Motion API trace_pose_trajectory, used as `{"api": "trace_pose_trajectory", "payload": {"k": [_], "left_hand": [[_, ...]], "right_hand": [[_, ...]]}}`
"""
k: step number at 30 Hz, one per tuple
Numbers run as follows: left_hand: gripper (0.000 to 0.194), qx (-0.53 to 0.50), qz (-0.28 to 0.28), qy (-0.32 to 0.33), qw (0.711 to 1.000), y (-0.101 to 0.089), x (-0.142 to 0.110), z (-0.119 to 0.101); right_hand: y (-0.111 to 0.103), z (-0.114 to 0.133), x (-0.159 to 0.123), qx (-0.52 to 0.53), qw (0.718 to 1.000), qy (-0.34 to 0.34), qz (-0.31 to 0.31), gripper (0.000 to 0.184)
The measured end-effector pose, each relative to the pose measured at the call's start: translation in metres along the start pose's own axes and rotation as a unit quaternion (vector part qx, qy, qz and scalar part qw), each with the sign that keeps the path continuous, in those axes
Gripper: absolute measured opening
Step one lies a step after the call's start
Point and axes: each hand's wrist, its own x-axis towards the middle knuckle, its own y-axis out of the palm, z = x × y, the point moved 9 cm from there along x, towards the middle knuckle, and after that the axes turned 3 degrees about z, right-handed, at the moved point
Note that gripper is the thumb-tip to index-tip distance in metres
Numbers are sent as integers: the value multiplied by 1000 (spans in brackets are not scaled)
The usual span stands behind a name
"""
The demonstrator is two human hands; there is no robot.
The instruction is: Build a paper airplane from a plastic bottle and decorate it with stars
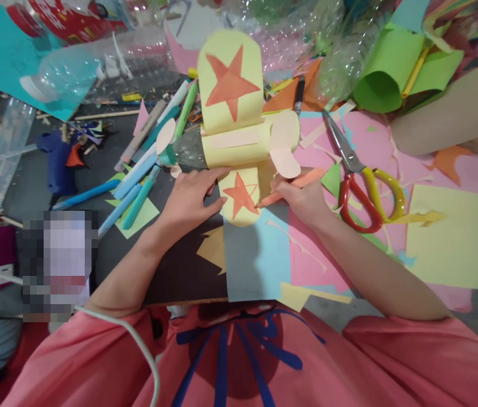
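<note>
A model plane made from a clear plastic bottle (190, 150) lies in front of me, wrapped in a yellow paper body (230, 155) with yellow paper wings. The far wing (251, 62) bears a filled orange star (233, 82). On the near wing (245, 219) is a smaller orange star (239, 195), its right-hand point only partly coloured. My left hand (190, 198) rests against the near wing, thumb and forefinger spread on its edge. In my right hand (302, 198) is an orange marker (309, 178), its tip on the star's lower right point.
Red-and-yellow scissors (364, 186) lie open at right, beside a yellow sheet (455, 237). Several markers (137, 169) and a blue glue gun (59, 164) are at left. Plastic bottles (107, 62) and a green paper roll (387, 73) stand behind. Another person's arm (451, 110) reaches in.
</note>
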Motion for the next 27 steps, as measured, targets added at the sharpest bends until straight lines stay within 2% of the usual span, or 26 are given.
{"api": "trace_pose_trajectory", "payload": {"k": [4,9,13,20,27], "left_hand": [[50,5,1,2,1000,0,0,0],[50,13,7,-3,1000,1,1,-1],[50,8,2,3,1000,1,1,-1],[51,0,-1,4,1000,0,0,-1],[50,-2,-1,3,1000,0,0,0]], "right_hand": [[-8,-1,1,37,998,-15,-57,24],[-4,-8,2,45,998,-3,-34,20],[-3,-10,2,42,999,-5,-25,25],[-4,-14,5,39,999,0,-25,25],[-11,-4,7,1,999,-25,-48,28]]}}
